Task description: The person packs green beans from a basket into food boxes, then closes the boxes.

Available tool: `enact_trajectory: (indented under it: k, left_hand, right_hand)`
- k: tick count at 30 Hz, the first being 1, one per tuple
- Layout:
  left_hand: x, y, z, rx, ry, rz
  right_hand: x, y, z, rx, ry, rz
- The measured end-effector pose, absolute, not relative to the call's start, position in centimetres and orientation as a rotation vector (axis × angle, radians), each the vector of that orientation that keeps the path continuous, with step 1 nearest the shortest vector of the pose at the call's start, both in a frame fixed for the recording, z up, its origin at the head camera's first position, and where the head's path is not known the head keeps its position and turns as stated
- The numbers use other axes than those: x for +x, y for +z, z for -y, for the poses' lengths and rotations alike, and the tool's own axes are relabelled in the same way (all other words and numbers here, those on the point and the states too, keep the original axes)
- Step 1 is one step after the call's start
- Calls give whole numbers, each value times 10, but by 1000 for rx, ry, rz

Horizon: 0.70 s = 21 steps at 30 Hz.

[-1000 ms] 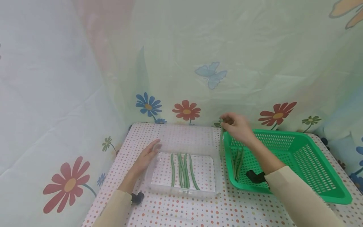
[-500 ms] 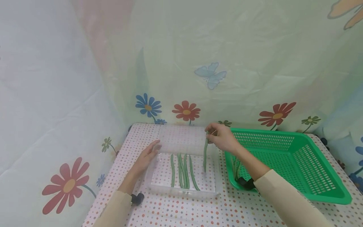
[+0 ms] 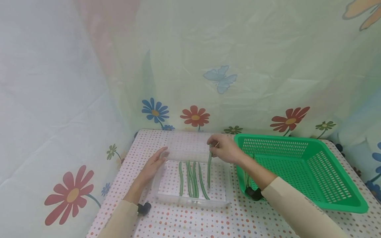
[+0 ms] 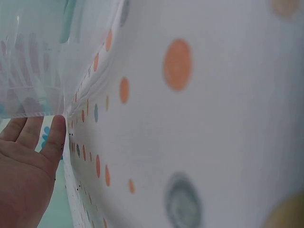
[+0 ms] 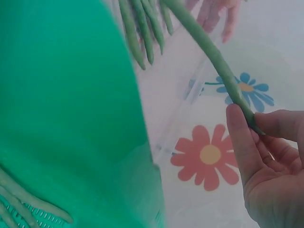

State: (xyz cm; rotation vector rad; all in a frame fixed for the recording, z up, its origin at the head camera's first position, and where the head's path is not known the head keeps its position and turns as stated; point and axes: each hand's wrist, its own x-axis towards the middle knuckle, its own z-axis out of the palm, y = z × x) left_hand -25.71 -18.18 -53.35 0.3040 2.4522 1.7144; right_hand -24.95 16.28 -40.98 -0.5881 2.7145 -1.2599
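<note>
A long green bean [image 3: 209,170] hangs down from my right hand [image 3: 225,148], its upper end pinched between thumb and fingers. It hangs over the right part of a clear plastic box [image 3: 190,200]. Inside that box several green beans [image 3: 181,178] lie side by side, roughly lengthwise toward me. My left hand [image 3: 151,167] rests against the box's left side, and the left wrist view shows its fingers [image 4: 56,135] extended at the plastic wall. In the right wrist view the pinched bean slants up and left from the fingertips.
A green plastic basket [image 3: 300,138] stands right of the box, under my right forearm. A few more beans [image 5: 28,199] lie at its left side. The box's clear lid [image 3: 190,140] is folded back behind it. A dotted cloth [image 3: 184,224] covers the table, and a flowered curtain hangs behind.
My right hand has carried the bean leftward from above the basket's left edge to over the box, and lowered it. My left hand has stayed at the box's left side.
</note>
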Motion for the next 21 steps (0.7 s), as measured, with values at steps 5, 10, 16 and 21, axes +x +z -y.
enact_trajectory:
  k: [5, 10, 16, 21]
  left_hand:
    - [-257, -533, 182, 292, 1707, -2448]
    - [-257, -532, 181, 304, 1714, -2447]
    - [-257, -531, 181, 293, 1713, -2452]
    - [-257, -532, 181, 288, 1708, -2457]
  right_hand:
    - [-246, -409, -157, -575, -1259, -2673]
    - [-241, -412, -154, -550, -1279, -2639]
    - [-238, -423, -148, -549, -1254, -2641]
    - [-236, -434, -142, -499, -1195, -2666]
